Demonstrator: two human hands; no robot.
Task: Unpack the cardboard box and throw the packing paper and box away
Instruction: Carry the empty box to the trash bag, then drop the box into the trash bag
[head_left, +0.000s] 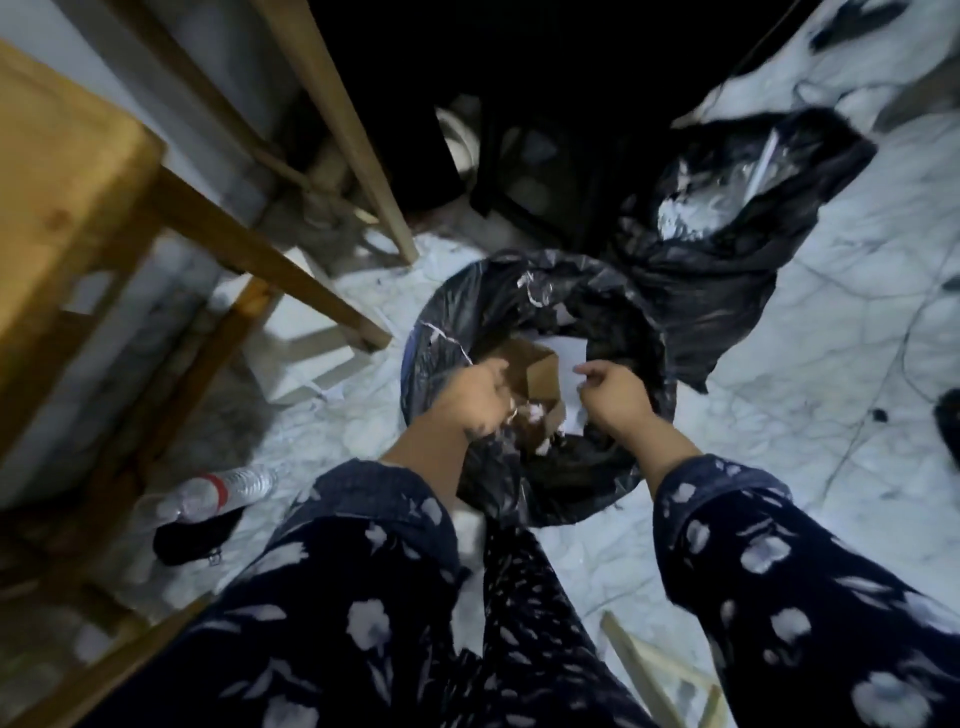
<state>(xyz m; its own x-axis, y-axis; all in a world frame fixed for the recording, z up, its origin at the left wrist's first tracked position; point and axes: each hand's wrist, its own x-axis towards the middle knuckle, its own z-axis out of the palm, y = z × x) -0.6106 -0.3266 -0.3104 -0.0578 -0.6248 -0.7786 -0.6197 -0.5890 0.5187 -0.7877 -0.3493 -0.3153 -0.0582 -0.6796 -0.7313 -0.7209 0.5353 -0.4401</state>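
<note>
Starting nearest, two dark flower-printed sleeves are seen reaching forward over a pale marble floor. Just beyond them, both hands are held over the mouth of a bin lined with a black bag. The left hand is curled loosely, its grip seemingly closed on shreds of white packing paper, though blur leaves this uncertain. The right hand is half closed with one finger extended; whether anything is pinched in its grip cannot be told.

Between and just beyond the hands, the cardboard box is already lying inside the bin, tilted, with its long axis running roughly from near right to far left. It lies closer to the left hand, which is touching or almost touching its near edge. The step is judged to be the final pushing-down of box and paper, so the task appears nearly finished.

Farther right, a second black bag is slumped open on the floor. At the left, a plastic bottle is lying beneath a wooden surface.
</note>
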